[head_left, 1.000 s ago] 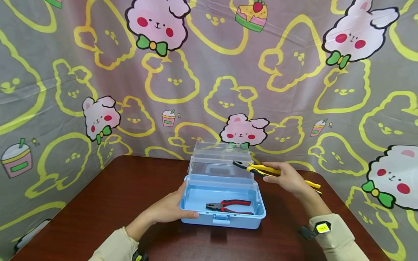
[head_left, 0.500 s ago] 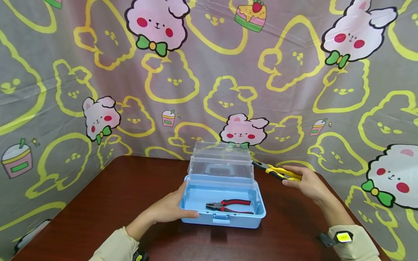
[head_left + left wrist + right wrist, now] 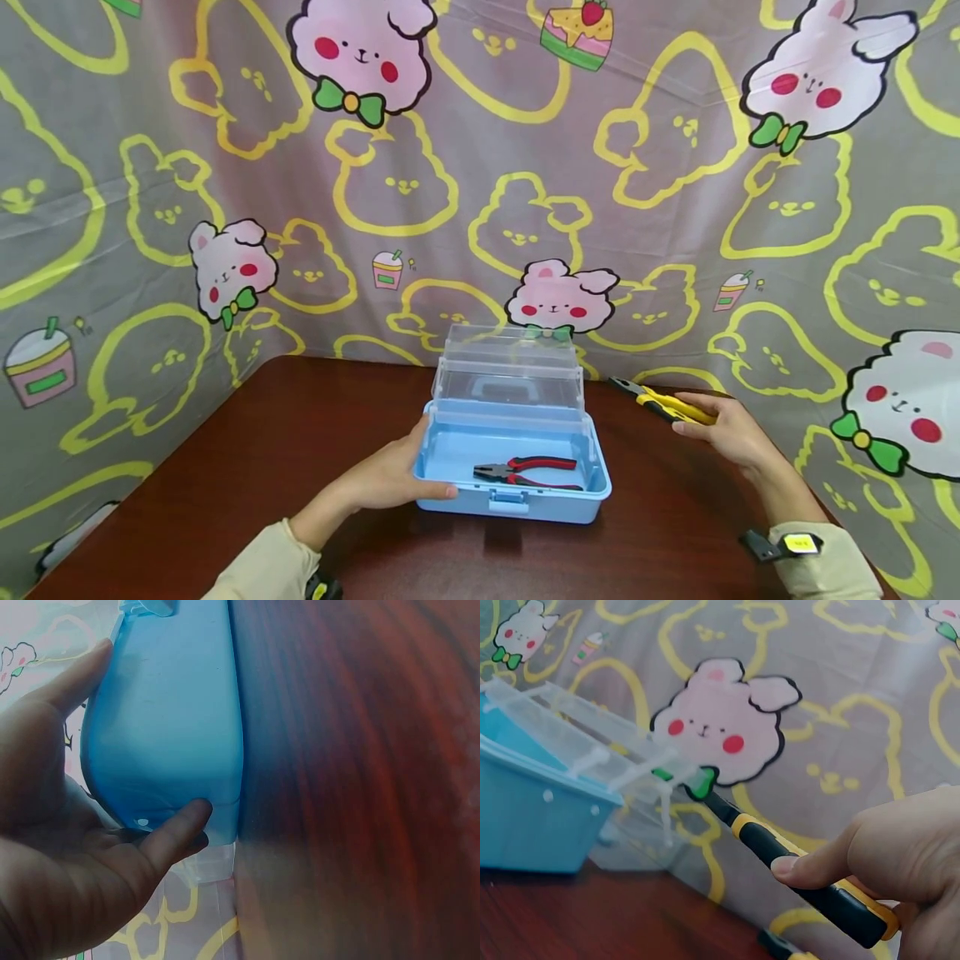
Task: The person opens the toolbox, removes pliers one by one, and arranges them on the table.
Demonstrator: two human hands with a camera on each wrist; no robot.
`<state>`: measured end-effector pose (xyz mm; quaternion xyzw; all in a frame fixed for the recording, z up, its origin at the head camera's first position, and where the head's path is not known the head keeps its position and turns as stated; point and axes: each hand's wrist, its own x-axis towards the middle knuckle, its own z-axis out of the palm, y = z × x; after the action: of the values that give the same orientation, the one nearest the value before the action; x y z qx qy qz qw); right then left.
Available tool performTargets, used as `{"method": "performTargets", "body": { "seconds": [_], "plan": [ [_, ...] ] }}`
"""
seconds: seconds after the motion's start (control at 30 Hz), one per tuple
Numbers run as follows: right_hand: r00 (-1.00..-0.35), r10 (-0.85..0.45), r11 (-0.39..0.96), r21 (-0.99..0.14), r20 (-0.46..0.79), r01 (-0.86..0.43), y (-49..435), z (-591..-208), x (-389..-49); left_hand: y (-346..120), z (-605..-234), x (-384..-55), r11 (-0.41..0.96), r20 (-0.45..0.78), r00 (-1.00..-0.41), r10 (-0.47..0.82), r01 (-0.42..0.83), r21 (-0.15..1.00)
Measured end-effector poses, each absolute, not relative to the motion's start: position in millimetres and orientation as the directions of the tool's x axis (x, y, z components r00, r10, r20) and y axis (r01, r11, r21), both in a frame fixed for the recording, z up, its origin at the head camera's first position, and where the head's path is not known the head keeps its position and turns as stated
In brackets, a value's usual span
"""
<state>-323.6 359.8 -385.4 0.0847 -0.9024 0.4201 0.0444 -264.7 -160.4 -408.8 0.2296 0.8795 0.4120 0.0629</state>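
Observation:
A light blue toolbox (image 3: 472,503) stands on the table with its clear lid (image 3: 510,385) raised at the back. Inside it, near the front, lies a pair of red-and-black pliers (image 3: 517,473). My left hand (image 3: 382,477) grips the box's left end, thumb along the front rim and fingers at the side wall. To the right of the box, my right hand (image 3: 723,427) holds yellow-and-black pliers (image 3: 663,405) by the handles, their dark nose pointing left toward the lid. In the right wrist view, the thumb presses on one handle (image 3: 810,889).
Another yellow-and-black tool (image 3: 780,945) lies partly in frame below the right hand in the right wrist view. Dark reddish wood covers the table (image 3: 315,417). A curtain (image 3: 450,167) printed with cartoon animals hangs along the back and sides.
My right hand has moved right, carrying the yellow-and-black pliers from in front of the lid to the right of the box. The left hand and toolbox have stayed put.

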Motion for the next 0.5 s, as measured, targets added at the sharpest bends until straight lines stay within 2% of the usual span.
{"method": "performTargets", "body": {
  "seconds": [0.5],
  "plan": [
    [-0.99,-0.088,0.646,-0.75,0.113,-0.143,386.9,-415.4,-333.8,-159.0,-408.9,-265.2,0.587,0.069,-0.898,0.434,0.34,0.735]
  ]
}}
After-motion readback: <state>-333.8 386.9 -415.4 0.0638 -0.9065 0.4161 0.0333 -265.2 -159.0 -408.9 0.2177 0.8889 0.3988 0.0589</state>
